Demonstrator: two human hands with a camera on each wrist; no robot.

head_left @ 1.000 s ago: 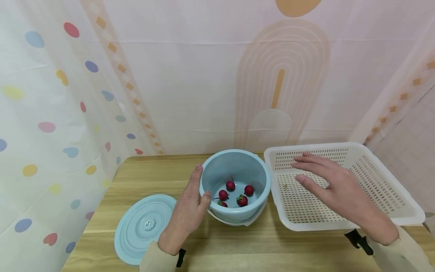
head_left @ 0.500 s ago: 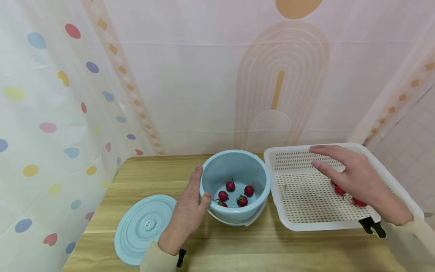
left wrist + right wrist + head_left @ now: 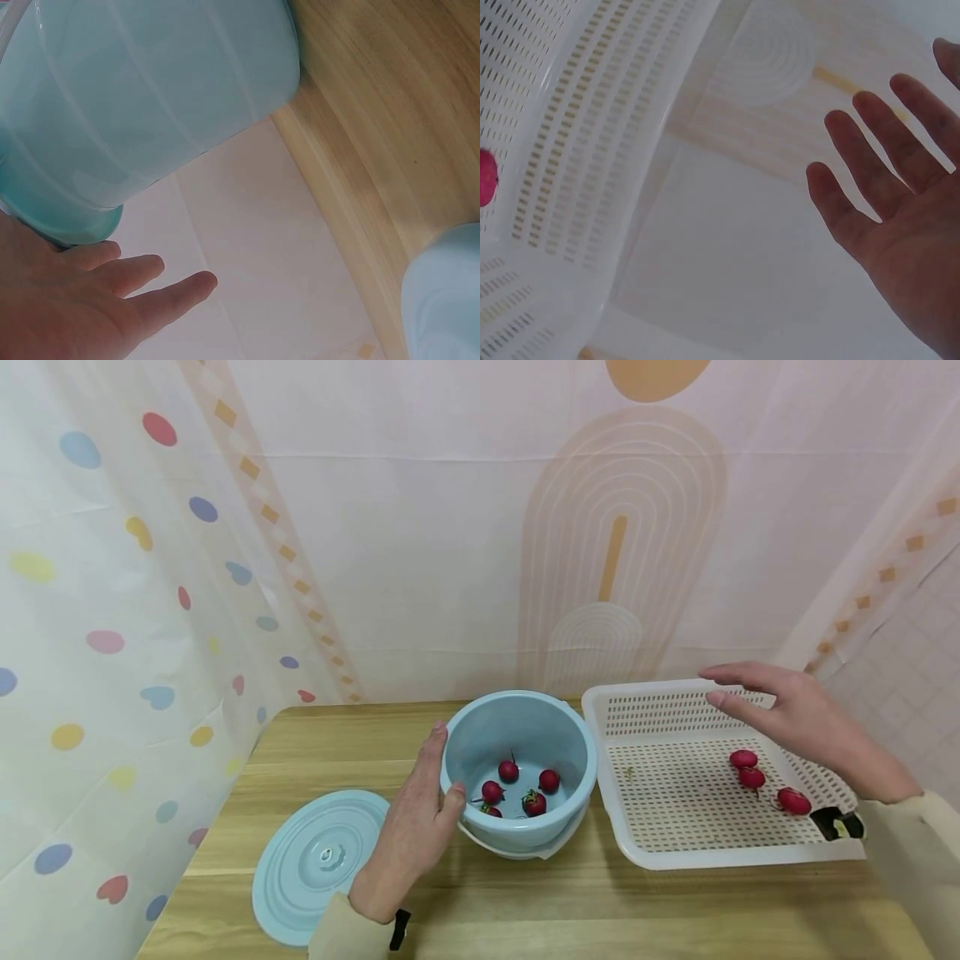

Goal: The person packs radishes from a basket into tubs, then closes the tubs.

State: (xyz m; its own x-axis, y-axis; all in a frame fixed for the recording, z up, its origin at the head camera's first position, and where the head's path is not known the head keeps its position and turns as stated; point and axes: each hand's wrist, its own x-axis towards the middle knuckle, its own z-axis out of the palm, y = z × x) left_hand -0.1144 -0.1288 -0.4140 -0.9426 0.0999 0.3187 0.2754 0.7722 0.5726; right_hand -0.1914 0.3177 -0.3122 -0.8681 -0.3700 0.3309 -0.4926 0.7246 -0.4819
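Wood-grain table (image 3: 540,902). Blue bucket (image 3: 517,718) near its middle, five red radishes (image 3: 535,802) visible inside. Left hand (image 3: 412,831) against the bucket's left side, thumb at the rim. Round blue lid (image 3: 318,860) flat to the left, partly hidden by that arm. White perforated basket (image 3: 675,785) just right; three more radishes (image 3: 751,777) inside. Right hand (image 3: 810,722) above its far right part, fingers extended.

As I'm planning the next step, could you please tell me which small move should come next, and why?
Probably lower the right grip to a radish in the basket: that grip hangs open and empty near the basket's far right corner, three radishes lie inside, and the left grip touches the bucket holding others.
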